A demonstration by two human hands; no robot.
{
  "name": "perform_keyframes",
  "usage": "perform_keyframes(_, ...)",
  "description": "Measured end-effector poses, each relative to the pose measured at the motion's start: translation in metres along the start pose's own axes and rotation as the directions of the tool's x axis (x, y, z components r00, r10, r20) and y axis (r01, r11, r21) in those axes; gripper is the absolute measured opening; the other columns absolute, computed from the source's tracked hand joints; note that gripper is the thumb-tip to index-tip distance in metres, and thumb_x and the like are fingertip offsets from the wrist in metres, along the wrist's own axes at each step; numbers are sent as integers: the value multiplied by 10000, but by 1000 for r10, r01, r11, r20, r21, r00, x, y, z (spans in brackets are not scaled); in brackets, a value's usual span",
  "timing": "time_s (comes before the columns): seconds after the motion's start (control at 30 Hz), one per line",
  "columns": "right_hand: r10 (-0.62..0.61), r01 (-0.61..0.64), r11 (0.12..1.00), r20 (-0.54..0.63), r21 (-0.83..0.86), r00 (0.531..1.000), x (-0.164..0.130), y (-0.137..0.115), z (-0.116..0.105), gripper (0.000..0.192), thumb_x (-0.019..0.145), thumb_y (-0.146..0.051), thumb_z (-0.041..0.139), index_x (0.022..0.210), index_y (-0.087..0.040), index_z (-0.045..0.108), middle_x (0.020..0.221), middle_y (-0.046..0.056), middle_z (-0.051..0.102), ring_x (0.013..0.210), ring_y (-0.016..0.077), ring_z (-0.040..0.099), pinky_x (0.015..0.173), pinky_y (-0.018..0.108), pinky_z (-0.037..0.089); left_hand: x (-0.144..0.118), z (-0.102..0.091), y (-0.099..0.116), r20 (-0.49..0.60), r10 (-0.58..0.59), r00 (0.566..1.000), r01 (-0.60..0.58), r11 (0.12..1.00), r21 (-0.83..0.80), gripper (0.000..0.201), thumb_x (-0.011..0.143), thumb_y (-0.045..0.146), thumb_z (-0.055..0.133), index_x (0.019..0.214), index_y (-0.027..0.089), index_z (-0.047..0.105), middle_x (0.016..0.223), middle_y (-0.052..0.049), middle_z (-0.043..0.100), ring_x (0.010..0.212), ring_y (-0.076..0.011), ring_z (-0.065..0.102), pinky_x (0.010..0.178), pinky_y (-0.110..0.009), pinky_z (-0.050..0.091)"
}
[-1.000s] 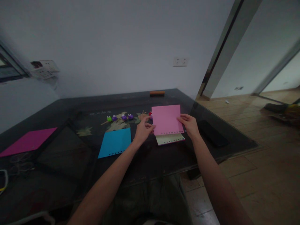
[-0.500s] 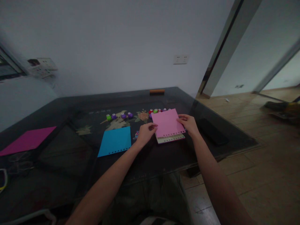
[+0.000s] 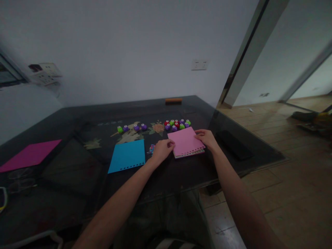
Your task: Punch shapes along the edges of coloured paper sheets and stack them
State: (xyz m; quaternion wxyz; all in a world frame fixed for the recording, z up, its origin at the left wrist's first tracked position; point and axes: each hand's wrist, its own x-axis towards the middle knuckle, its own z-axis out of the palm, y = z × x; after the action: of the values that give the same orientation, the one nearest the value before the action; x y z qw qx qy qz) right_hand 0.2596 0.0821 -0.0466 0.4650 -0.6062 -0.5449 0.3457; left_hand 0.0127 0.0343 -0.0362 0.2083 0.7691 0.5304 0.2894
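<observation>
Head view: dark glossy table (image 3: pixel 77 162) w/ glass top is carrying a flat blue sheet (image 3: pixel 127 155) w/ punched holes along its near edge. Pink paper sheet (image 3: pixel 185 141), rectangular, is lying flat atop a thin stack near the table's right-front, its perforated edge facing the person. Left hand (image 3: pixel 161 150) is pinching its left edge, right hand (image 3: pixel 206 138) is gripping its right corner; small round punches (image 3: pixel 177 124) are sitting just behind.

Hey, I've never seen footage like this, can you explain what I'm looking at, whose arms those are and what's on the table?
The camera sits on a person's head, looking forward and down, so the two bare arms are that person's own. The left hand and the right hand rest on opposite edges of a light pink punched paper sheet, lying on a small stack on the dark glass-topped table. Nearby lie a blue punched paper sheet, a magenta paper sheet, and small round purple, green and red craft punches.
</observation>
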Motion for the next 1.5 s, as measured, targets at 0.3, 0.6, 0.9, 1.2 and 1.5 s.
perform_keyframes(0.3, 17, -18, 998, -10, -52, 1000, -2, -1, -1, 302, 574, -181, 679, 870, -122, 670, 525, 2, 607, 428, 107, 493, 391, 202, 313, -3, 1, 1, -54, 107, 993, -94, 975, 201, 233, 799, 282, 535, 986, 193, 643, 1016, -70, 585, 976, -196, 530, 856, -293, 414)
perform_keyframes(0.6, 32, -21, 974, 46, -227, 998, 3, 3, -2, 324, 644, -138, 642, 967, -103, 648, 603, 22, 635, 476, 87, 511, 419, 170, 334, -7, 6, 1, 45, 117, 992, -126, 938, 322, 400, 789, 341, 556, 1161, 192, 561, 1250, -71, 527, 1128, -238, 454, 945, -362, 377)
perform_keyframes(0.9, 42, -33, 972, 34, -234, 999, 3, 3, -1, 318, 662, -143, 639, 979, -118, 645, 629, 29, 645, 496, 102, 532, 444, 184, 364, -7, 6, -2, 38, 142, 989, -147, 936, 319, 403, 804, 365, 535, 1160, 178, 566, 1238, -92, 539, 1122, -244, 467, 947, -372, 380)
perform_keyframes(1.2, 64, -48, 964, 56, -261, 996, 2, 0, 0, 327, 666, -122, 637, 993, -117, 641, 673, 45, 665, 530, 112, 561, 481, 194, 401, -6, 7, -4, 43, 159, 986, -164, 935, 314, 407, 785, 372, 568, 1143, 179, 579, 1235, -94, 542, 1116, -246, 472, 952, -373, 377)
perform_keyframes(1.5, 38, -11, 939, 71, -344, 997, 3, 0, -2, 313, 653, -125, 656, 966, -126, 646, 676, 40, 671, 589, 129, 601, 556, 211, 432, -5, 7, -3, 54, 142, 988, -152, 934, 324, 403, 780, 369, 580, 1138, 184, 581, 1224, -87, 549, 1120, -240, 469, 942, -368, 384)
